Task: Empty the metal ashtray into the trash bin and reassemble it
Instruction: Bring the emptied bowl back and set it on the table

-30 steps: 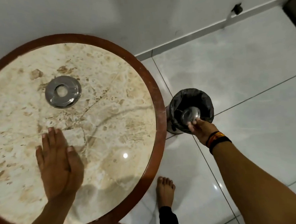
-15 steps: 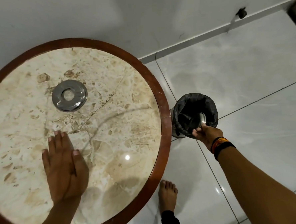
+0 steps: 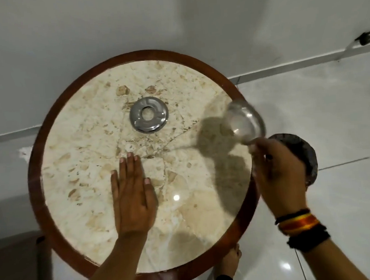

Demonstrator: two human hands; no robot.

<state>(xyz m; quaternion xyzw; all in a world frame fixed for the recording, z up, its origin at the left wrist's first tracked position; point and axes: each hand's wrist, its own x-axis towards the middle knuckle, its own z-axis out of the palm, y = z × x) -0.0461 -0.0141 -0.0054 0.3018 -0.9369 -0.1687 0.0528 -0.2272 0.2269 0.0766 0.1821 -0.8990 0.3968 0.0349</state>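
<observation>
The round metal ashtray lid (image 3: 149,115), with a hole in its middle, lies flat on the marble table top (image 3: 90,158). My right hand (image 3: 277,173) grips the metal ashtray bowl (image 3: 244,123) by its rim above the table's right edge; the bowl is blurred and tilted. The trash bin (image 3: 308,151), lined with a black bag, stands on the floor right of the table, partly hidden behind my right hand. My left hand (image 3: 132,193) rests flat, palm down, on the table top in front of the lid.
The round table has a brown wooden rim (image 3: 36,192) and stands close to a white wall. Pale glossy floor tiles (image 3: 329,109) spread to the right. A bare foot (image 3: 230,260) shows under the table's near right edge. A small dark doorstop (image 3: 364,41) sits at the wall base.
My right hand has lifted the ashtray bowl out of the trash bin and carried it left, up over the table's right edge. My left hand stays flat on the table.
</observation>
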